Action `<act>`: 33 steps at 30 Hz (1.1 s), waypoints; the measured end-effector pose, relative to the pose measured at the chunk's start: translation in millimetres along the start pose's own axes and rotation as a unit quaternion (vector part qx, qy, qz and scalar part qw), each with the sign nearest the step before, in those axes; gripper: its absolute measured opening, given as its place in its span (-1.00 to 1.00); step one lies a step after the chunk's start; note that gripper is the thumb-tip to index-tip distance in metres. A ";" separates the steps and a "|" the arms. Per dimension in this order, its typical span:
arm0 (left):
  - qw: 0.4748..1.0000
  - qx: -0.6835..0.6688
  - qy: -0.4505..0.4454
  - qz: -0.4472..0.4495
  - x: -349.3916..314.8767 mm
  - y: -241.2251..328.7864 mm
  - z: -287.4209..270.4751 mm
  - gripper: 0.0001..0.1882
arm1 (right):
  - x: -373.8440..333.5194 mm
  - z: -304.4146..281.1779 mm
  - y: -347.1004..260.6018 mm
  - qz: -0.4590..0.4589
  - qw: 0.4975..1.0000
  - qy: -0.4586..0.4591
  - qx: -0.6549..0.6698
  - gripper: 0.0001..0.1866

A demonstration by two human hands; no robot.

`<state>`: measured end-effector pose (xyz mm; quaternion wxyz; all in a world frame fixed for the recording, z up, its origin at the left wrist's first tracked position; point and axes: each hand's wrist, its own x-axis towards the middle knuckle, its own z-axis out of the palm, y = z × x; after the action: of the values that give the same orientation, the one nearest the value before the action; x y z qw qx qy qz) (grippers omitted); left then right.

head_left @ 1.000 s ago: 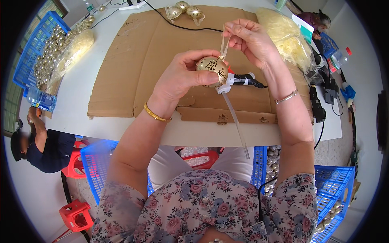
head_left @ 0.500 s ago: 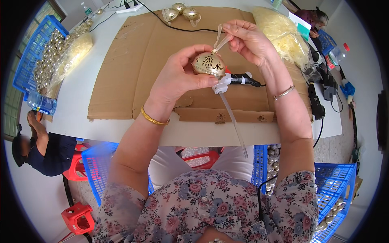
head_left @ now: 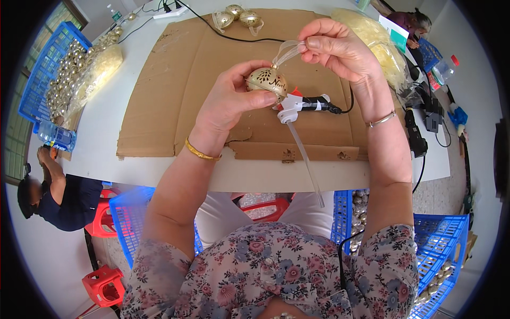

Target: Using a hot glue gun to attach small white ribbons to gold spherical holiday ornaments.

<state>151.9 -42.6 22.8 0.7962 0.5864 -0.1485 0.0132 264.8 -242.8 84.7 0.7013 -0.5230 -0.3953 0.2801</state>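
A gold bell ornament (head_left: pixel 267 81) with cut-out shapes and dark lettering is gripped between the thumb and fingers of my left hand (head_left: pixel 227 98). From its top rises a pale sheer ribbon loop (head_left: pixel 288 51). The far end of that ribbon is pinched in my right hand (head_left: pixel 337 50), up and to the right of the bell. Just right of the bell, a white glue gun (head_left: pixel 289 108) with black tape on its handle lies on the cardboard sheet (head_left: pixel 164 101). A clear glue stick (head_left: pixel 306 162) sticks out of it toward me, past the table edge.
Several gold bells (head_left: pixel 234 17) sit at the cardboard's far edge, by a black cable (head_left: pixel 234 38). A blue crate (head_left: pixel 37 74) of small gold bells tilts at the left. A bag of pale ribbons (head_left: pixel 366 40) lies at right. Blue crates (head_left: pixel 435 239) stand beside my legs; two other people sit nearby.
My right hand has moved right and slightly up, drawing the ribbon sideways from the bell. The bell and my left hand have shifted a little left.
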 end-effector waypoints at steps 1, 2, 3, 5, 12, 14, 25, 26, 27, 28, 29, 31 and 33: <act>1.000 -0.024 0.001 -0.003 0.0 -0.3 -0.1 -0.38 | -1.3 -0.1 -1.3 -0.006 1.000 -0.015 -0.019 -0.86; 1.000 -0.024 0.000 -0.003 0.3 -0.9 -0.9 -0.38 | -2.6 -2.3 -1.8 -0.006 1.000 -0.015 -0.019 -0.86; 0.999 -0.032 -0.006 -0.010 0.8 -1.7 -2.1 -0.38 | -3.4 -5.7 -1.8 -0.015 0.998 0.022 -0.052 -0.87; 0.999 -0.039 -0.013 -0.017 1.0 -1.6 -1.9 -0.39 | -1.3 -10.1 0.4 -0.025 0.994 0.060 -0.084 -0.87; 0.996 0.033 -0.084 -0.003 -2.7 6.1 12.1 -0.42 | 9.0 12.3 15.2 -0.016 0.968 0.169 -0.187 -0.86; 0.993 0.065 -0.090 0.024 -3.5 7.8 12.2 -0.42 | 11.7 18.7 19.3 -0.005 0.964 0.170 -0.204 -0.86; 0.992 0.052 -0.083 0.081 -2.8 3.9 8.3 -0.44 | 9.6 30.2 39.2 0.052 0.973 0.152 -0.166 -0.81; 0.992 0.051 -0.082 0.079 -2.7 5.2 4.4 -0.44 | 8.6 31.3 36.4 0.055 0.972 0.141 -0.177 -0.80; 0.997 0.013 -0.039 0.070 -1.8 8.1 0.2 -0.43 | 9.1 28.8 32.9 0.058 0.973 0.140 -0.176 -0.80; 0.998 -0.027 0.003 0.060 -0.4 9.7 -3.9 -0.43 | 9.1 22.6 27.7 0.041 0.964 0.140 -0.224 -0.79; 0.996 -0.031 0.012 0.081 1.9 10.4 -9.3 -0.44 | 8.2 18.1 22.9 0.024 0.953 0.136 -0.270 -0.76; 0.995 -0.045 0.033 0.077 6.4 11.3 -17.9 -0.46 | 0.7 10.3 8.9 0.032 0.941 0.079 -0.327 -0.75; 0.993 -0.050 0.066 0.079 11.3 11.4 -24.8 -0.47 | -6.5 -2.4 1.7 0.077 0.929 -0.021 -0.361 -0.62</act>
<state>166.0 -17.5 29.6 0.8291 0.5299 -0.1425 0.1073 263.5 -248.8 81.1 0.4325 -0.7636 -0.4434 0.1823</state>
